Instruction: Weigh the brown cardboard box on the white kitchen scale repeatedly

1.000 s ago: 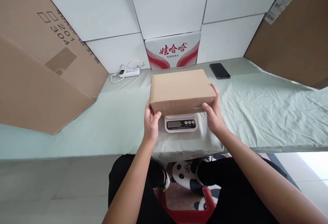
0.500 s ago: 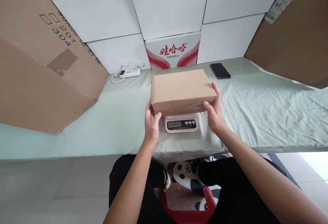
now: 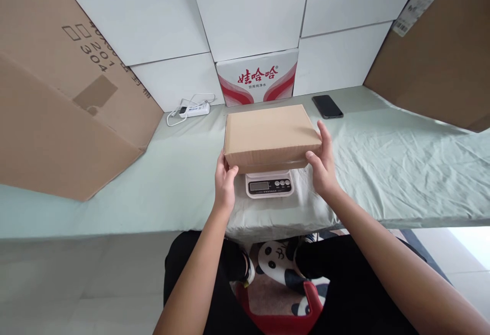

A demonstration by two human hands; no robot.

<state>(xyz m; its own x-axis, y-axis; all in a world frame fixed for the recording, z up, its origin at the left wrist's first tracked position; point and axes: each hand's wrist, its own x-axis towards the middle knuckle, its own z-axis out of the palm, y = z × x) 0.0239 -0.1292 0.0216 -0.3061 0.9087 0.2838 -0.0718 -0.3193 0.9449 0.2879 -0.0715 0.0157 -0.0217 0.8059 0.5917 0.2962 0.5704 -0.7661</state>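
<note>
Nothing moved, left hand and right hand grasping box, scale mostly hidden.

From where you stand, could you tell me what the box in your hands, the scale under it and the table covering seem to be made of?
The box looks like plain brown corrugated cardboard, matte, with sharp folded edges. The scale seems to be white moulded plastic, smooth and slightly glossy, with a dark display panel and round buttons. The table covering appears to be thin pale green fabric; its wrinkles and soft drape over the edge suggest cloth.

Closed brown cardboard box lies flat, apparently resting on a white scale.
</note>
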